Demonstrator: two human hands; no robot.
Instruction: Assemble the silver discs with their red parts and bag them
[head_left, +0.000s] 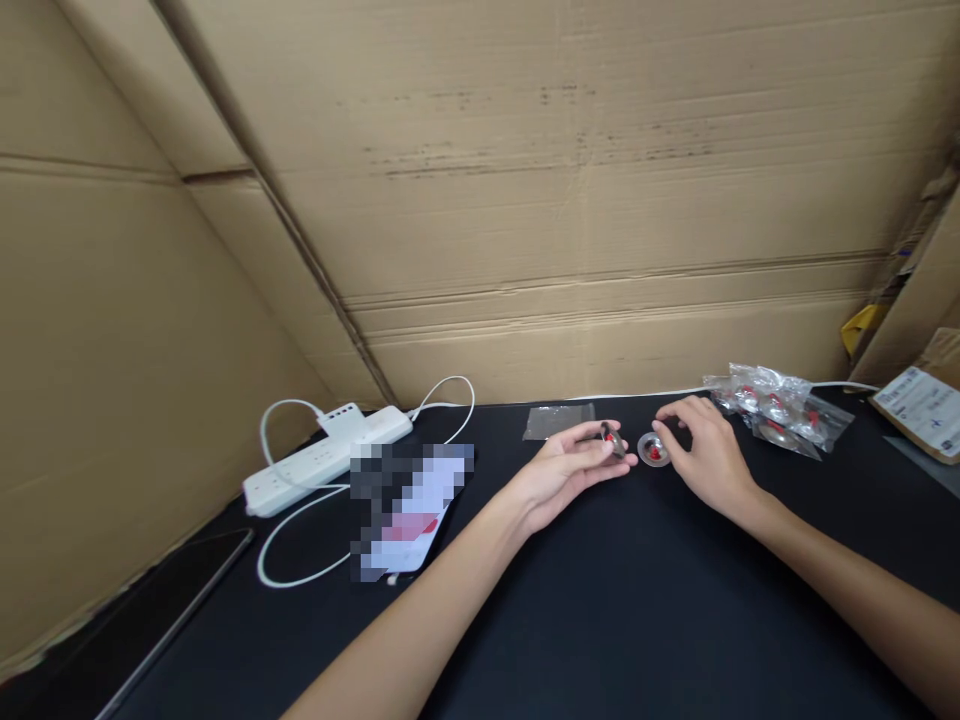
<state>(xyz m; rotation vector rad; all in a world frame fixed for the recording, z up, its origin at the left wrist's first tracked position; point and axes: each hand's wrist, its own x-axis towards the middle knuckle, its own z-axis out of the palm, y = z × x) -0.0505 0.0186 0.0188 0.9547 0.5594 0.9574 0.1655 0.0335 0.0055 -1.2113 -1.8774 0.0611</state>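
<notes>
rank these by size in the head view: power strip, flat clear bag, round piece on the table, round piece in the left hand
1. Power strip
2. Flat clear bag
3. Round piece on the table and round piece in the left hand, unranked: they look alike, the held one partly covered

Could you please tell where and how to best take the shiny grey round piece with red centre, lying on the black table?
Pinch opposite edges of the shiny grey round piece, probably coming from the right: its circular rim should suit thumb and finger, and the bare left hand, holding a similar piece, crowds the left side.
</notes>
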